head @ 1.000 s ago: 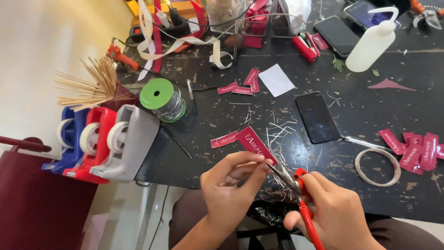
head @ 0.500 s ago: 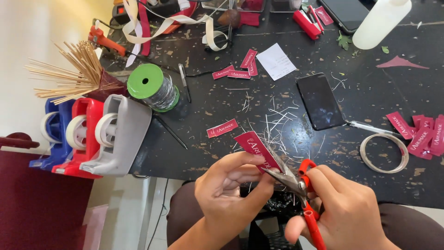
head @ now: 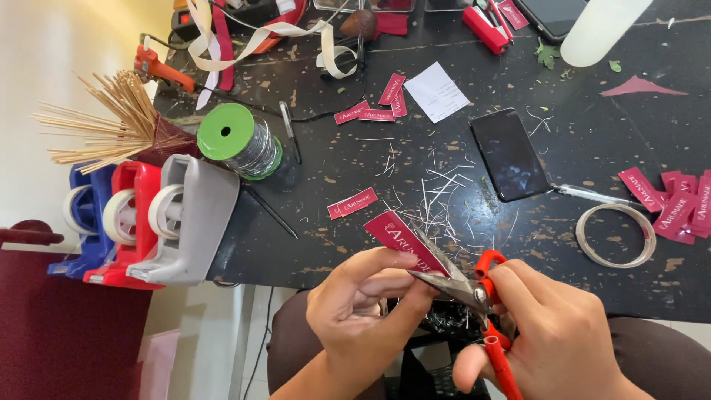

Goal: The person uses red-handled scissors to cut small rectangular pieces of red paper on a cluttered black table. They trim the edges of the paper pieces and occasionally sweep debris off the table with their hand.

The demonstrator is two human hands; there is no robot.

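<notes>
- Left hand: pinches a dark red label at the near edge of the desk.
- Right hand: grips red-handled scissors; blades straddle the label.
- Black phone: flat, mid-desk.
- Green-topped wire spool: beside tape dispensers, left edge.

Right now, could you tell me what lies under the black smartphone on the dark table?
Under the black smartphone only the scratched dark table shows, with thin white paper slivers scattered beside its left edge. Whether any slivers lie beneath it cannot be seen; the phone covers that spot.
</notes>
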